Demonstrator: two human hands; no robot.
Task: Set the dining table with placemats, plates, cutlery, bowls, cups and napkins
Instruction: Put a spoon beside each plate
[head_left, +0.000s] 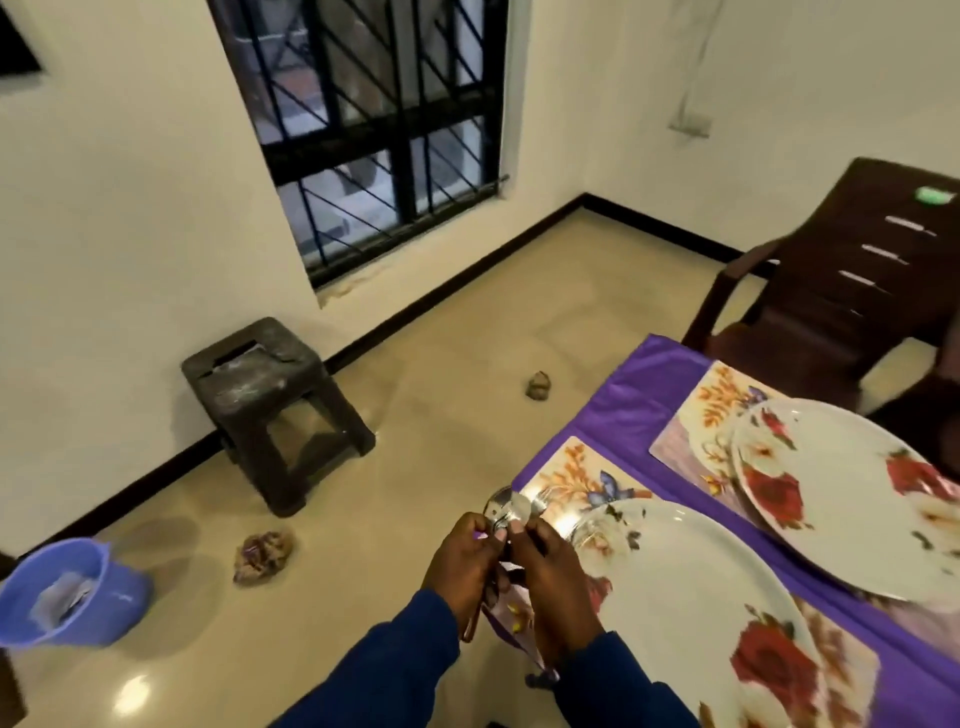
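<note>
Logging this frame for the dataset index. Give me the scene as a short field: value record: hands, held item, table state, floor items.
left hand: grips cutlery, at the table's near corner
right hand: grips the same cutlery
cutlery: metal bundle, spoon bowls and fork tines show above the fingers; count unclear
near plate: floral, on near placemat
far plate: floral, on far placemat
tablecloth: purple
chair: brown, at far end of table
floor: stool, blue bucket
bowls, cups, napkins: none visible
</note>
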